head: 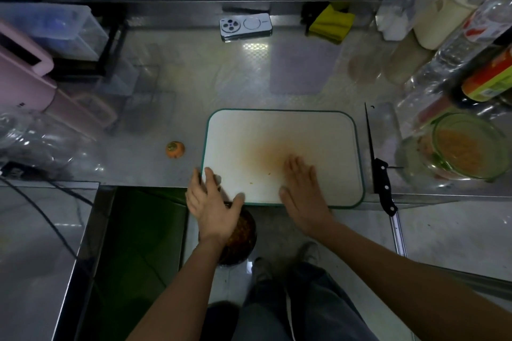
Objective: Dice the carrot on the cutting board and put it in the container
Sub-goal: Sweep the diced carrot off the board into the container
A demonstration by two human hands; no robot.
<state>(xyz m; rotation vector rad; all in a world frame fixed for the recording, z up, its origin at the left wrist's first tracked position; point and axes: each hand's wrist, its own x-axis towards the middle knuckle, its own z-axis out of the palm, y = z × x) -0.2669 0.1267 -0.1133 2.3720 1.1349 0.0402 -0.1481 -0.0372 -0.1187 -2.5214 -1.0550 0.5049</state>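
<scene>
The white, green-rimmed cutting board (318, 141) is seen lying on the steel counter (194, 77), its near edge at the counter's front edge; only an orange stain and a few tiny orange crumbs are left on it. The right hand (302, 191) is laid flat on the board's near half, fingers straight and pressed to the surface. The left hand (213, 205) is spread open over the board's near-left corner, with the thumb resting on the near edge and the fingers lying across the left edge. The diced carrot (460, 149) is held in the glass container (471, 116) at the far right of the counter, well apart from both hands. A black-handled knife (381, 171) is laid just beside the board's right edge. A carrot top (175, 150) is left on the counter to the board's left. Below the left hand, a dark round bowl (241, 238) with orange scraps is partly hidden
</scene>
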